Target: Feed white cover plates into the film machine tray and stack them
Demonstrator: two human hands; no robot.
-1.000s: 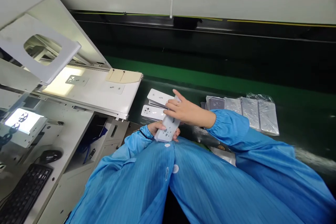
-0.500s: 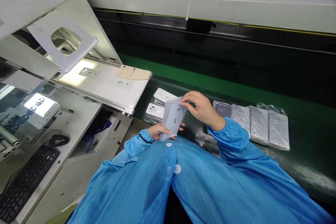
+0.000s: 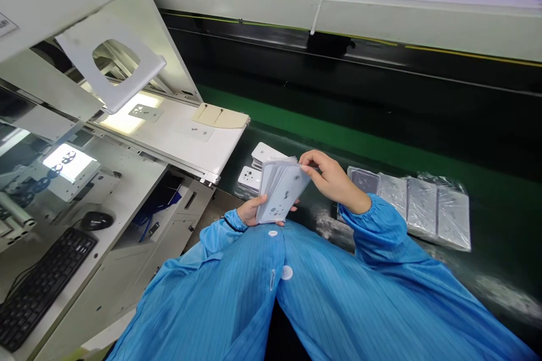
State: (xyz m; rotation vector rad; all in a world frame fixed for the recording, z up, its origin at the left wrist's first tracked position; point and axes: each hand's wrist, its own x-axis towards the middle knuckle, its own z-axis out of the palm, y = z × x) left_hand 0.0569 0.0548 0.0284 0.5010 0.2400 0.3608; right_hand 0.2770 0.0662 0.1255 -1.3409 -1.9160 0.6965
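Note:
A fanned stack of thin, pale phone back panels (image 3: 283, 192) stands tilted in front of my body. My left hand (image 3: 253, 211) is closed around its lower end, with fingertips showing past the right side. At the upper right corner, the thumb and fingers of my right hand (image 3: 326, 176) pinch the edge of the stack; how many panels they grip I cannot tell. Just behind lie a stack of white panels (image 3: 266, 152) and a shorter stack with round camera holes (image 3: 249, 177), both partly hidden by the held panels.
Plastic-wrapped panels (image 3: 423, 206) lie in a row on the dark green belt (image 3: 271, 107) at right. On the left, a white machine platform (image 3: 182, 138) carries two single panels. A keyboard (image 3: 42, 287) and mouse (image 3: 96, 223) sit on the lower left shelf.
The held panels have spread apart more at the top, and the upper right corner has shifted right with my right hand. The whole view has also shifted slightly.

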